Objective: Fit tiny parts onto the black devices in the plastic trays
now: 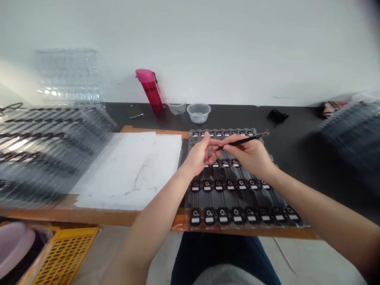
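Note:
Black tweezers [245, 141] are gripped in my right hand [252, 154], their tips pointing left at the fingers of my left hand. My left hand [202, 153] is turned palm up and its fingers are curled. Something small and pale shows among those fingers, too small to name. Below both hands lies a clear plastic tray [237, 200] with rows of small black parts [222, 215], each bearing a ring and a white rectangle. My hands and forearms hide some of its upper rows.
Beyond the tray, a clear bowl [198, 113] holds tiny pale pieces, beside another clear cup [177, 108] and a pink bottle [151, 91]. White sheets [133, 166] lie left. Stacked trays stand left [44, 150] and right [353, 134]. A black object [277, 116] sits at the back.

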The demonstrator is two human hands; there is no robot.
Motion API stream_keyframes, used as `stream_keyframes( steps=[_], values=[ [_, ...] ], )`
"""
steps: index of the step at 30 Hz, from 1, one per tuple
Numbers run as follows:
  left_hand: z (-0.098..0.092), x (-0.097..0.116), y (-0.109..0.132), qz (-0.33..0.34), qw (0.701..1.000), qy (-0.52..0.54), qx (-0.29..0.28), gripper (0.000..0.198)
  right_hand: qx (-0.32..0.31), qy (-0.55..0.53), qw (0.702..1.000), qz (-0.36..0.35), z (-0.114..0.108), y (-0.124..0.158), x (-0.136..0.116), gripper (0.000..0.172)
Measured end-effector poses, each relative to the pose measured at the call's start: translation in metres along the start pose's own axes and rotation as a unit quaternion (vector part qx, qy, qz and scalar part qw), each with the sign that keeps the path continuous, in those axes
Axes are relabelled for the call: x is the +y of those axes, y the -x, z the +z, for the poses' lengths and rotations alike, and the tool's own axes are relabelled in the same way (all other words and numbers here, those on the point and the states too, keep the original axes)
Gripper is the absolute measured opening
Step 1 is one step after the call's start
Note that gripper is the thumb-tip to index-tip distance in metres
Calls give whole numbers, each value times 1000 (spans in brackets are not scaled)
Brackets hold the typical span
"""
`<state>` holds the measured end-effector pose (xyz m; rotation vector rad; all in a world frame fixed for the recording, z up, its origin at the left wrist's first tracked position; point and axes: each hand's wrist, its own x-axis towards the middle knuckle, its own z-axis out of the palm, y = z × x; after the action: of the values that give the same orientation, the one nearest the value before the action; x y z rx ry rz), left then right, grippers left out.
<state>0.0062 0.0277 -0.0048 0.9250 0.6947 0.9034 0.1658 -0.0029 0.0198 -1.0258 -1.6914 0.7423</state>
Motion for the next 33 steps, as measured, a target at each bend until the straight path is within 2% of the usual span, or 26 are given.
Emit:
stream_keyframes(
  steps=[10,18,23,29,33],
  values=[
    [2,1,1,0,1000,9,-4,56,-14,-37,999,-14,3,1,4,13],
    [2,0,1,9,1000,-3,0,54,3,-10,1000,-22,1,0,0,12],
    [3,2,4,4,998,-40,40,36,14,18,999,-35,-5,0,-4,10],
    [3,1,5,-7,998,-60,18,19,-2,38,997,-67,-10,0,-1,10],
    [3,-1,5,-4,998,-53,14,17,-10,39,996,-77,-10,0,1,10]
  ],
)
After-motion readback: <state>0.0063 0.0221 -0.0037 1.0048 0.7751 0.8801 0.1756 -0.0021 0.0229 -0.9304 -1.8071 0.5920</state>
